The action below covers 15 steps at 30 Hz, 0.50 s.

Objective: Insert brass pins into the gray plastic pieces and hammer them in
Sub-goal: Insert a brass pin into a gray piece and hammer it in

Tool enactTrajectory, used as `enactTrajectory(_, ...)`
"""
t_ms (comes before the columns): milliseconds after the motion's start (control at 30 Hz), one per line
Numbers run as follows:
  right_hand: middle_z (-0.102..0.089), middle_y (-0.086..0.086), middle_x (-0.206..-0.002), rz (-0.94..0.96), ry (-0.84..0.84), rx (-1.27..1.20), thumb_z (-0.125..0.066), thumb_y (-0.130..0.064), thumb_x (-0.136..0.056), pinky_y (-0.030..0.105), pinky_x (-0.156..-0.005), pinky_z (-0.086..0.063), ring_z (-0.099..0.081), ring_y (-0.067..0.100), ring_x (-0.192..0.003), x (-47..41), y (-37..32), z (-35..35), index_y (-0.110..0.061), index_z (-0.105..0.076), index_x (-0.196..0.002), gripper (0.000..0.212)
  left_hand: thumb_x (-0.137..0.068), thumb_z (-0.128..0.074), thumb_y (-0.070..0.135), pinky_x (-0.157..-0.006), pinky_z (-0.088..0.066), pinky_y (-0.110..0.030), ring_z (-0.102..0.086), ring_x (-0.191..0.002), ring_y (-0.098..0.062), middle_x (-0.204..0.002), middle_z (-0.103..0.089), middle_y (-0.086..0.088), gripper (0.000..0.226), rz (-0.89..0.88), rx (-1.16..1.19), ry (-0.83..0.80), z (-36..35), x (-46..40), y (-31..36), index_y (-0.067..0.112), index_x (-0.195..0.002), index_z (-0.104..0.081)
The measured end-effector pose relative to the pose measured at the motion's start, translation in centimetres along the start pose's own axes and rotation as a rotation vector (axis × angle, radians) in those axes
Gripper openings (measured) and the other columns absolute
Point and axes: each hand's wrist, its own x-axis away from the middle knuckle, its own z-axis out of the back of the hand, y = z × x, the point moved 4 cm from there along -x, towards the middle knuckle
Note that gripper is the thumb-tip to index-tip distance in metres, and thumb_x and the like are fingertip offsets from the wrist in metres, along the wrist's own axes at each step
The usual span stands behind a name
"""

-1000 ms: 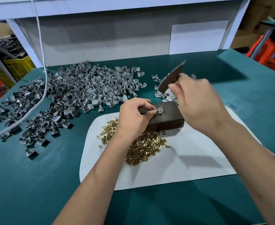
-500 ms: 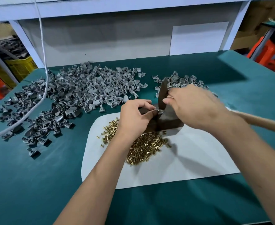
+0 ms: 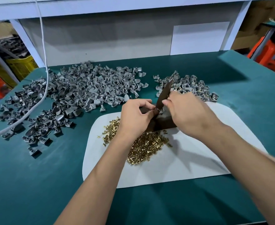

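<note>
step: hammering, I'd say. The left hand (image 3: pixel 137 118) pinches a small gray plastic piece (image 3: pixel 159 111) on top of the dark block (image 3: pixel 163 121), fingers curled tight around it.
right hand: the right hand (image 3: pixel 188 113) is wrapped around a dark flat-headed hammer (image 3: pixel 165 93), head tilted up just above the piece. The handle is hidden behind the hand.
pin: can't tell if there's a brass pin seated in that piece, too small and partly covered.
next move: probably a short, straight tap down. The fingertips sit right beside the strike spot, so aim matters.
brass pins: loose pile of brass pins (image 3: pixel 147 146) on the white mat (image 3: pixel 198 163), just in front of the block.
blanks: big heap of gray pieces (image 3: pixel 78 95) to the left on the green table (image 3: pixel 36 184).
done pile: smaller pile (image 3: pixel 190 88) behind the right hand, likely finished ones.
in the way: a white cable (image 3: pixel 42 46) droops over the left heap, well apart from the block. Nothing else is near the strike.
</note>
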Motion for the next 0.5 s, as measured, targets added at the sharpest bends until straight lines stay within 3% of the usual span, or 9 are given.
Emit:
enactTrajectory(100, -0.042, -0.001, -0.067, -0.038, -0.006, 0.036, -0.039, -0.041, -0.107, 0.038, -0.063, -0.038, -0.042, 0.028, -0.061, -0.6, 0.9, 1.1, -0.024, -0.045, -0.089, 0.026, -0.085, -0.081, 0.010, -0.101, -0.054, -0.037, -0.069, -0.103, -0.012, -0.118, -0.072, 0.001, 0.009, 0.019, 0.004, 0.002, 0.0, 0.1, 0.1, 0.018, -0.082, -0.080)
enactTrajectory(200, -0.043, 0.001, -0.067, -0.053, 0.265, -0.043, -0.041, -0.040, -0.107, 0.037, -0.060, -0.034, -0.041, 0.035, -0.062, -0.4, 0.9, 2.3, -0.023, -0.044, -0.089, 0.024, -0.084, -0.081, 0.011, -0.104, -0.051, -0.035, -0.068, -0.106, -0.012, -0.118, -0.073, 0.001, 0.007, 0.000, -0.031, 0.013, 0.0, 0.1, 0.0, 0.018, -0.083, -0.081)
enactTrajectory(233, -0.049, 0.005, -0.071, -0.049, 0.262, -0.095, -0.040, -0.039, -0.107, 0.038, -0.061, -0.036, -0.046, 0.038, -0.065, -0.3, 0.6, 1.9, -0.022, -0.046, -0.092, 0.023, -0.084, -0.081, 0.011, -0.104, -0.051, -0.034, -0.068, -0.105, -0.012, -0.118, -0.073, 0.001, 0.008, -0.008, -0.037, 0.017, 0.0, 0.0, 0.0, 0.019, -0.083, -0.081)
enactTrajectory(300, -0.059, 0.011, -0.082, -0.017, 0.079, -0.070, -0.038, -0.038, -0.108, 0.041, -0.065, -0.042, -0.058, 0.040, -0.076, 0.0, 0.0, -0.1, -0.021, -0.046, -0.096, 0.023, -0.084, -0.081, 0.009, -0.101, -0.053, -0.032, -0.070, -0.103, -0.012, -0.118, -0.073, -0.001, 0.009, -0.010, -0.019, 0.011, 0.0, 0.0, 0.0, 0.018, -0.083, -0.080)
enactTrajectory(367, -0.058, 0.007, -0.082, -0.024, -0.046, 0.006, -0.037, -0.039, -0.108, 0.039, -0.067, -0.041, -0.054, 0.036, -0.075, 0.0, 0.4, -0.3, -0.023, -0.045, -0.093, 0.024, -0.084, -0.081, 0.009, -0.097, -0.054, -0.027, -0.069, -0.101, -0.010, -0.119, -0.073, -0.002, 0.008, -0.005, -0.016, 0.005, 0.0, 0.1, 0.1, 0.017, -0.083, -0.080)
enactTrajectory(433, -0.049, 0.002, -0.073, -0.038, -0.006, 0.075, -0.038, -0.041, -0.107, 0.038, -0.064, -0.037, -0.047, 0.032, -0.070, -0.5, 1.1, 1.2, -0.025, -0.046, -0.088, 0.026, -0.084, -0.082, 0.009, -0.100, -0.053, -0.031, -0.068, -0.103, -0.011, -0.118, -0.073, -0.001, 0.010, 0.001, -0.013, 0.007, 0.0, 0.0, 0.1, 0.019, -0.081, -0.080)
enactTrajectory(500, -0.038, 0.000, -0.067, -0.066, 0.152, 0.060, -0.040, -0.041, -0.107, 0.037, -0.061, -0.035, -0.041, 0.033, -0.064, -0.5, 1.0, 2.2, -0.024, -0.044, -0.088, 0.025, -0.083, -0.082, 0.011, -0.103, -0.051, -0.034, -0.068, -0.105, -0.012, -0.117, -0.073, 0.000, 0.012, -0.002, -0.020, 0.014, 0.0, 0.0, 0.0, 0.022, -0.079, -0.079)
